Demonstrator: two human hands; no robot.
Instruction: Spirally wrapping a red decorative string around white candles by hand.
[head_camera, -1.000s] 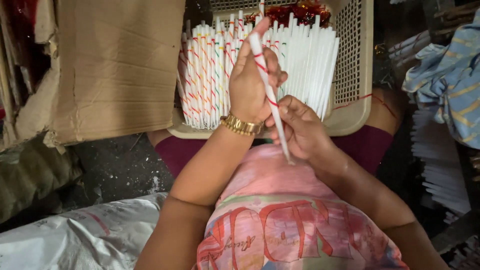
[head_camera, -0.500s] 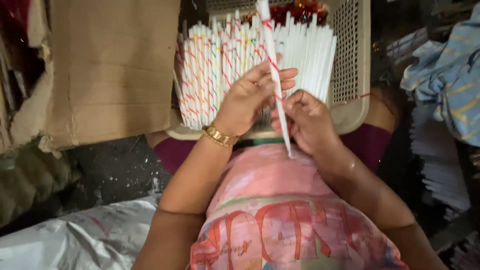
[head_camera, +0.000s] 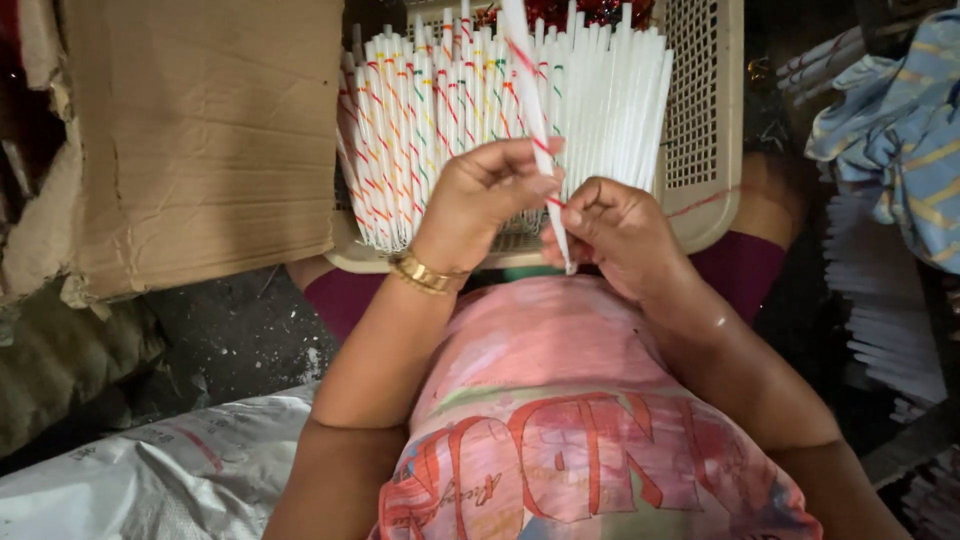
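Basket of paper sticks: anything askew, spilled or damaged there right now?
Nothing spilled. The sticks lie packed side by side in the beige basket, striped ones left, plain white ones right. Only the stick held by the left hand and right hand crosses them. The cardboard box beside it is torn at its edges.

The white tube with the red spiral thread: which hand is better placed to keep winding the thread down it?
Probably the right hand. It pinches the red thread against the white tube near its lower end. The left hand grips the tube higher up and seems only to steady it.
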